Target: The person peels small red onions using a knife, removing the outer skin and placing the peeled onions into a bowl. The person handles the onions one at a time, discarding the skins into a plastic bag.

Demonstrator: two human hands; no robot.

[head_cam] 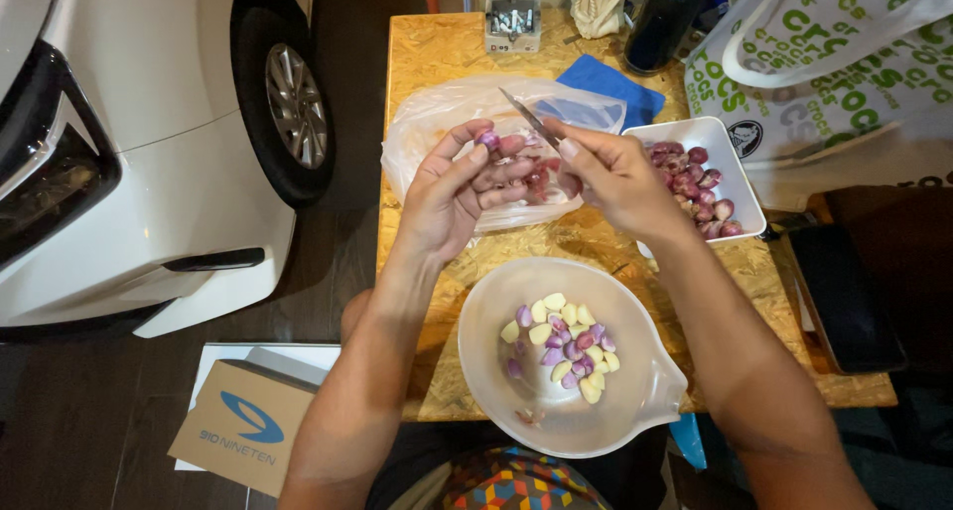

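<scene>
A: Hands, current state?

B: My left hand [459, 191] pinches a small purple shallot [488, 139] between thumb and fingertips, the other fingers curled under it. My right hand [608, 178] is closed round a knife [528, 116]; the thin metal blade points up and left, its tip just above the shallot. Whether the edge touches the skin I cannot tell.

A: Where is the shallot relative to the rest?

B: Held in the air over a crinkled clear plastic bag [447, 113] that lies on the table [437, 49], with reddish peelings on the bag beneath my fingers.

A: Surfaces and containers?

B: The table is rough pressed chipboard, yellow-brown. Near me sits a round, translucent white bowl [496, 317] with a pouring lip; peeled cloves inside it, glossy, pale yellow and lilac. To the right, a square white tray [730, 168] of unpeeled shallots, dull purple.

A: Surroundings?

B: A blue cloth [615, 85] behind the bag, a dark bottle [660, 19] beyond it, a printed bag [844, 73] at right. A white car [149, 143] stands just left of the table.
</scene>
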